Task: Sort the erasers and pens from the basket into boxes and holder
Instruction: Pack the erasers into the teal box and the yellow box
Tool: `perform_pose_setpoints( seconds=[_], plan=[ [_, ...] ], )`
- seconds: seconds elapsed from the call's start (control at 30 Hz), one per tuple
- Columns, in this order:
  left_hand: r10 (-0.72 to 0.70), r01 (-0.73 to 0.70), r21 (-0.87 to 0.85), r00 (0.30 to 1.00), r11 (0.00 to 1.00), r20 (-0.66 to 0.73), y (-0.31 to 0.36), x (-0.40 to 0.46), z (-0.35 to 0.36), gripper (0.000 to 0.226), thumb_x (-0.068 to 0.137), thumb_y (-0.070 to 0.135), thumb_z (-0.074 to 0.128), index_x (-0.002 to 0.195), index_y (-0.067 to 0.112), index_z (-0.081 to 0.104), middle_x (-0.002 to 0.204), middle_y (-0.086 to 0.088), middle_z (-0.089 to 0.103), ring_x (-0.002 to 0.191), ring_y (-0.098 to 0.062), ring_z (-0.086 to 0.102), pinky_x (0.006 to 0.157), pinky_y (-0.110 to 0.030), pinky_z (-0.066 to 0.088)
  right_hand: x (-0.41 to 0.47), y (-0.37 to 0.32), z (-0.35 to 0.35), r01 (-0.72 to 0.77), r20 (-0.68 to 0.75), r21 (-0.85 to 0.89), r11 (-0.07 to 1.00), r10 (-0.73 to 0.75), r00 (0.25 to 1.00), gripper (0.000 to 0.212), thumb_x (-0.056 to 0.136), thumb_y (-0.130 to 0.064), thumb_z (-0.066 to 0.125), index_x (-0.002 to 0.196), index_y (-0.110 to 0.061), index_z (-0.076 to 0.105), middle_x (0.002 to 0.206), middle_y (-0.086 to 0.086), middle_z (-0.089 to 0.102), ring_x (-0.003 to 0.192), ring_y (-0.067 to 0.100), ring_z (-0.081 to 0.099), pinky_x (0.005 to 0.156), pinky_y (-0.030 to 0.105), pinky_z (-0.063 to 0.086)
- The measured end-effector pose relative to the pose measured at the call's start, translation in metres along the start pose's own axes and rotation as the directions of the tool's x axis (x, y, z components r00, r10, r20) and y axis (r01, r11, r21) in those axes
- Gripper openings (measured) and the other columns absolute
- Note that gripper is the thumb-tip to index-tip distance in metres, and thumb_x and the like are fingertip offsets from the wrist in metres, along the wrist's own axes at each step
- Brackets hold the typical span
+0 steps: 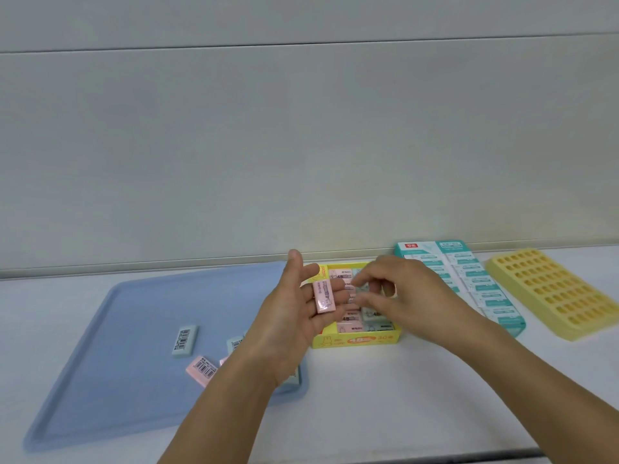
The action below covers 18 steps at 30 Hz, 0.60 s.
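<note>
One pink eraser [324, 297] lying on straight fingers of left hand [294, 316], palm up. Just right of it, right hand [385, 289] with fingers curled over yellow box [356, 336] of erasers; grip unclear. Below left hand, blue tray [134, 329] with loose erasers.

The tray [100, 346] is pale blue. On it lie a light blue eraser [184, 340] and a pink eraser [201, 370], both with black barcodes. The eraser box [356, 340] is yellow with orange lettering. Another box [462, 279] is teal and white. The holder [556, 293] is yellow, patterned with rows of holes.
</note>
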<state>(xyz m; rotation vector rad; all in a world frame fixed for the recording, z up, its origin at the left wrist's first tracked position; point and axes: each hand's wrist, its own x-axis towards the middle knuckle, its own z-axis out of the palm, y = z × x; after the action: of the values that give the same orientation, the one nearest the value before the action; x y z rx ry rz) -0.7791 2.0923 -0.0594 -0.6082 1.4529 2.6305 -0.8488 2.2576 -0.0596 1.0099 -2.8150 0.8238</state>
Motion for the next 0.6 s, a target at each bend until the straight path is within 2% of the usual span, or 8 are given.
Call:
perform_pose_setpoints(
  seconds=[0.03,0.1,0.2,0.33,0.43,0.47,0.53,0.6],
  plan=[
    [-0.005,0.005,-0.015,1.000,1.000,0.018,0.000,0.000,0.000,0.060,0.093,0.058,0.040,0.129,0.010,0.049,0.109,-0.018,0.071,0.101,-0.030,0.070,0.099,-0.046,0.049,0.001,-0.004,0.001,0.054,-0.051,0.052,0.997,-0.052,0.997,0.019,0.086,-0.035,0.069,0.105,-0.035,0.067,0.086,-0.014,0.056,0.081,0.003,0.053,0.077,0.034,0.049],
    [-0.010,0.012,-0.029,0.998,1.000,0.069,0.000,-0.001,0.002,0.064,0.093,0.060,0.039,0.128,0.008,0.052,0.111,-0.020,0.070,0.104,-0.032,0.068,0.100,-0.047,0.048,0.005,-0.009,0.001,0.186,-0.028,0.070,0.980,-0.185,0.982,0.034,0.089,-0.027,0.066,0.119,-0.041,0.061,0.100,-0.017,0.053,0.090,0.001,0.050,0.076,0.028,0.047],
    [-0.004,0.006,-0.017,0.994,1.000,0.113,0.003,0.001,0.002,0.069,0.091,0.061,0.039,0.136,0.008,0.045,0.112,-0.019,0.070,0.106,-0.031,0.068,0.097,-0.045,0.050,0.013,-0.015,-0.002,0.379,0.098,-0.134,0.916,-0.368,0.925,0.033,0.089,-0.023,0.059,0.119,-0.036,0.065,0.118,-0.009,0.054,0.098,0.011,0.048,0.069,0.032,0.045],
    [0.004,-0.001,-0.022,0.992,1.000,0.124,0.007,0.001,-0.001,0.072,0.089,0.061,0.042,0.147,0.022,0.027,0.108,-0.015,0.072,0.102,-0.029,0.070,0.092,-0.040,0.051,0.019,-0.013,-0.006,0.447,0.148,-0.330,0.831,-0.423,0.894,0.029,0.089,-0.035,0.050,0.103,-0.023,0.071,0.095,-0.002,0.061,0.083,0.018,0.056,0.055,0.038,0.049],
    [0.097,-0.103,0.095,0.993,0.990,0.064,0.006,0.000,-0.004,0.055,0.090,0.060,0.042,0.131,0.023,0.044,0.111,-0.012,0.071,0.099,-0.022,0.071,0.094,-0.036,0.051,0.015,-0.009,-0.003,0.380,0.063,-0.390,0.839,-0.388,0.920,0.030,0.089,-0.043,0.045,0.090,-0.025,0.069,0.080,-0.007,0.061,0.074,0.016,0.058,0.052,0.032,0.047],
    [0.188,-0.190,0.258,0.982,0.947,0.035,0.003,0.001,-0.007,0.044,0.093,0.057,0.041,0.125,0.028,0.048,0.114,-0.005,0.071,0.099,-0.015,0.070,0.095,-0.033,0.050,0.012,-0.008,-0.002,0.308,0.029,-0.362,0.880,-0.320,0.947,0.027,0.090,-0.045,0.048,0.091,-0.027,0.068,0.081,-0.010,0.062,0.076,0.014,0.059,0.057,0.032,0.048],
    [0.402,-0.351,0.614,0.914,0.707,0.060,-0.002,0.002,-0.018,0.026,0.098,0.046,0.045,0.123,0.039,0.050,0.117,0.014,0.066,0.099,0.002,0.063,0.091,-0.019,0.047,0.006,-0.003,0.004,0.174,0.026,-0.236,0.956,-0.172,0.985,0.023,0.090,-0.049,0.055,0.096,-0.029,0.064,0.089,-0.013,0.063,0.082,0.008,0.057,0.069,0.032,0.049],
    [0.409,-0.377,0.784,0.896,0.493,0.174,-0.006,0.002,-0.027,0.040,0.096,0.031,0.055,0.132,0.043,0.044,0.123,0.026,0.059,0.109,0.008,0.052,0.089,-0.013,0.044,0.000,0.001,0.014,0.129,0.022,-0.141,0.982,-0.127,0.992,0.023,0.087,-0.051,0.061,0.096,-0.030,0.065,0.089,-0.014,0.063,0.083,0.007,0.056,0.071,0.030,0.048]
  ],
)
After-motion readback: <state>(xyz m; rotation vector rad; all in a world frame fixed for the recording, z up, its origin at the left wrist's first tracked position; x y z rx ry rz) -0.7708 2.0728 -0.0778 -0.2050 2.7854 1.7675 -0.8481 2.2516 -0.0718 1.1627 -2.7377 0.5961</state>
